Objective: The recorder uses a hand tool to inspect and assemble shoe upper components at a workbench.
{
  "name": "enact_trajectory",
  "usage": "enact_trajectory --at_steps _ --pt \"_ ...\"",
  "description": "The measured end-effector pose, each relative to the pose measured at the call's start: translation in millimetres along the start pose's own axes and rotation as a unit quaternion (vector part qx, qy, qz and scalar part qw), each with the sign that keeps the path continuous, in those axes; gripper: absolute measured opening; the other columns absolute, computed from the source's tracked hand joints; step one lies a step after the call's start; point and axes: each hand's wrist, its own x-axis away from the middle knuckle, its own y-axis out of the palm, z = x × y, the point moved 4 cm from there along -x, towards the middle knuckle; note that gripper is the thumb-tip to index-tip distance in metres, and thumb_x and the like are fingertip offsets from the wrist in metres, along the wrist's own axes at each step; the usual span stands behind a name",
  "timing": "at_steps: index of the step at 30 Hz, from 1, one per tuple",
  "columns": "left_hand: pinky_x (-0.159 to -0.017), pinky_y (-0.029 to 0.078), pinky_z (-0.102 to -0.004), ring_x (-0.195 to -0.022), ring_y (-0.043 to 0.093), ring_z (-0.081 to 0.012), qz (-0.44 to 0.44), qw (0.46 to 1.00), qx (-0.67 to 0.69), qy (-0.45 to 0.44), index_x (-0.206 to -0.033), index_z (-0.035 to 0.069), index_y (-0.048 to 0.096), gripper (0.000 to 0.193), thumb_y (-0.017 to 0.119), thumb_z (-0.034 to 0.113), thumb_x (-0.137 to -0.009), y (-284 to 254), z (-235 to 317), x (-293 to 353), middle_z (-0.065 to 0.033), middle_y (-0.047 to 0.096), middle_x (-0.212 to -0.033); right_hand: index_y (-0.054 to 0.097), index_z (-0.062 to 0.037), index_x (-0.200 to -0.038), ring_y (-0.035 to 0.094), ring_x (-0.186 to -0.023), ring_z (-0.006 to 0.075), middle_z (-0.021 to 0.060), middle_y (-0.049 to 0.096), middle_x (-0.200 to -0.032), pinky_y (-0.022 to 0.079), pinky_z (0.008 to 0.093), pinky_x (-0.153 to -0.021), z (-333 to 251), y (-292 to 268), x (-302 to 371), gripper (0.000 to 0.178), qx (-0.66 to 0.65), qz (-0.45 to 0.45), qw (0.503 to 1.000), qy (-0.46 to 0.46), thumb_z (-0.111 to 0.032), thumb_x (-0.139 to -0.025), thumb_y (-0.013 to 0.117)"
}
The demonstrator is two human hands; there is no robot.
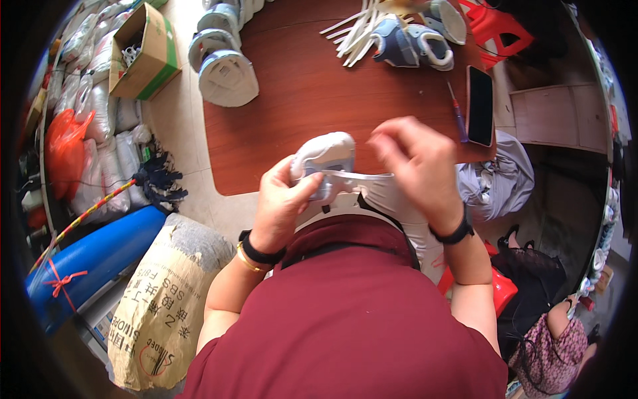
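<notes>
A small white and light-blue shoe [327, 153] is gripped in my left hand [284, 196], its rounded end pointing up, near the front edge of the table. My left thumb presses on its side. From the shoe a thin white strap [359, 176] stretches right toward my right hand [422, 163]. That hand is raised a little above the strap, fingers curled in and slightly blurred. Whether the strap's end lies in its fingers is hidden.
On the brown table [299, 86] are stacked shoes [228, 78], white strips [355, 33], blue shoes [395, 43], a screwdriver [458, 116] and a phone [480, 106]. Grey cloth [495, 176] bunches at right. A sack [166, 306] and a carton [143, 56] stand left. Another person [551, 339] is lower right.
</notes>
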Motion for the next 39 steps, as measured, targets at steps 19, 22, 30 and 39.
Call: enact_trajectory --at_steps 19,22,30,39 --pt "-0.047 0.03 -0.0158 -0.059 0.045 0.0021 0.015 0.998 0.058 -0.009 -0.118 0.003 0.063 0.03 0.071 0.015 -0.091 -9 4 -3 0.0025 0.068 -0.091 0.066 -0.0007 -0.111 0.061 -0.077 0.0108 0.0069 0.063 -0.085 0.048 0.0248 -0.07 25 -8 16 0.024 -0.369 -0.14 0.915 0.083 0.004 -0.089 0.057" --pt "-0.047 0.03 -0.0156 -0.059 0.045 0.0024 0.024 0.998 0.053 -0.007 -0.118 0.004 0.063 0.03 0.071 0.015 -0.091 -6 4 -4 0.0023 0.068 -0.091 0.071 -0.0054 -0.111 0.064 -0.073 0.0182 0.009 0.065 -0.084 0.05 0.0291 -0.065 -2 10 17 0.026 -0.244 -0.223 0.943 -0.033 0.002 -0.088 0.063" --pt "-0.047 0.032 -0.0153 -0.063 0.048 0.0024 0.034 0.989 0.131 0.057 -0.121 0.004 0.061 0.032 0.069 0.014 -0.092 15 17 -8 0.001 0.068 -0.094 0.069 -0.0039 -0.106 0.07 -0.077 0.0246 0.0129 0.071 -0.094 0.055 0.0287 -0.067 -15 4 5 0.025 -0.182 -0.106 0.974 -0.084 0.003 -0.083 0.07" --pt "-0.051 0.036 -0.0166 -0.067 0.052 0.0013 0.011 0.995 0.094 -0.015 -0.117 0.004 0.061 0.029 0.068 0.016 -0.092 11 12 -21 0.0012 0.069 -0.096 0.069 -0.0037 -0.105 0.069 -0.079 0.0276 0.0129 0.07 -0.093 0.055 0.0335 -0.067 -15 0 -2 0.025 -0.181 -0.095 0.971 -0.123 0.005 -0.082 0.069"
